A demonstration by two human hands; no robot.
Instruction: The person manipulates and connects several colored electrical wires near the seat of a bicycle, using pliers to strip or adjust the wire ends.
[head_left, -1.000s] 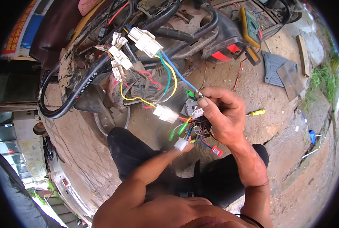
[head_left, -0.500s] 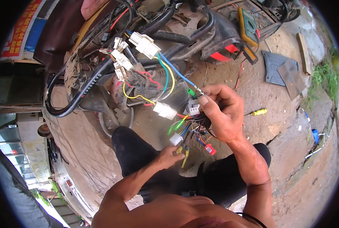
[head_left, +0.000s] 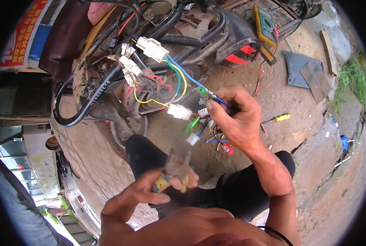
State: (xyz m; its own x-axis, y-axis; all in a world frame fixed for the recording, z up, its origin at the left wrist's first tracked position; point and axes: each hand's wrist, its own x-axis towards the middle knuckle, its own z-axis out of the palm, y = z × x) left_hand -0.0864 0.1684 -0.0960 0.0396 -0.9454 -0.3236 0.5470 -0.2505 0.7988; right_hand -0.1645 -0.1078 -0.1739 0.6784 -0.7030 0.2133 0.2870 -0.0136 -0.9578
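Note:
Between the thumb and fingers of my right hand (head_left: 239, 119) is the end of a blue wire (head_left: 188, 75), with a twisted bare section beside the fingertips. This wire runs up to a large white connector (head_left: 152, 49), along with teal and yellow wires. My left hand (head_left: 148, 186) grips pliers (head_left: 177, 161) with yellow-green handles, their jaws smeared by motion and pointing upward above my thigh. Just beyond the pliers are a small white connector (head_left: 192, 139), a green-sleeved terminal (head_left: 194, 123) and another white connector (head_left: 179, 111). A red connector (head_left: 227, 148) hangs below my right hand.
A dirty vehicle frame with black tubing (head_left: 96, 100) fills the far side. On it rests a yellow-green multimeter (head_left: 266, 26). To the right, on the ground, lie a yellow-handled screwdriver (head_left: 282, 117), a dark mat (head_left: 298, 69) and a wooden strip (head_left: 329, 52).
My left hand has moved left and toward me, bringing the pliers upright away from the small connectors. My right hand keeps its pinch on the blue wire, which has shifted slightly.

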